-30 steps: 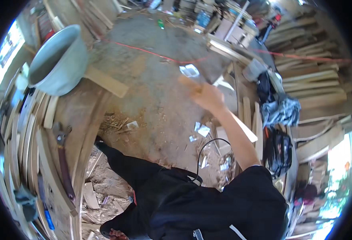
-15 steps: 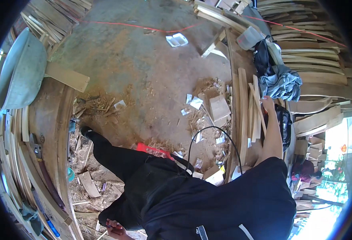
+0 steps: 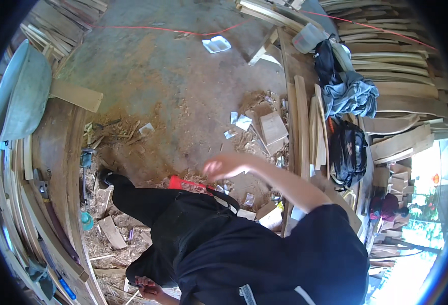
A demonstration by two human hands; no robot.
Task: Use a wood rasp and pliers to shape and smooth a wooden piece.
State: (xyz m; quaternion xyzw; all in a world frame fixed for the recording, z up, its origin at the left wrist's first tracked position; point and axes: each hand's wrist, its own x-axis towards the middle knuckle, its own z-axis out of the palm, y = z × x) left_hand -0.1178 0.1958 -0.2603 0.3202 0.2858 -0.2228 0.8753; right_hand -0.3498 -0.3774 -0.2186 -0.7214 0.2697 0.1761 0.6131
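Note:
My right hand [image 3: 223, 166] reaches over the littered floor, above a red plastic thing [image 3: 181, 183] beside my legs. Motion smears its fingers, and nothing plainly shows in it. Low in the view, my left hand [image 3: 147, 287] rests by my dark-trousered knee with its fingers curled. Something small and dark may be between those fingers, but it is too small to name. On the bench to the right lie wood strips [image 3: 301, 124], a crumpled grey-blue cloth [image 3: 351, 95] and a black backpack [image 3: 348, 152].
At left, a wooden bench [image 3: 61, 147] carries a large metal basin [image 3: 23, 94], a wood-handled tool [image 3: 56, 223] and long strips. Shavings, paper scraps and a cardboard piece [image 3: 274, 128] litter the floor. A red cord [image 3: 147, 28] crosses the far side. Another person [image 3: 385, 207] is at far right.
My right hand has left the wood strips on the right bench and swung left over the floor. The backpack now shows more fully. My left hand stays by my knee.

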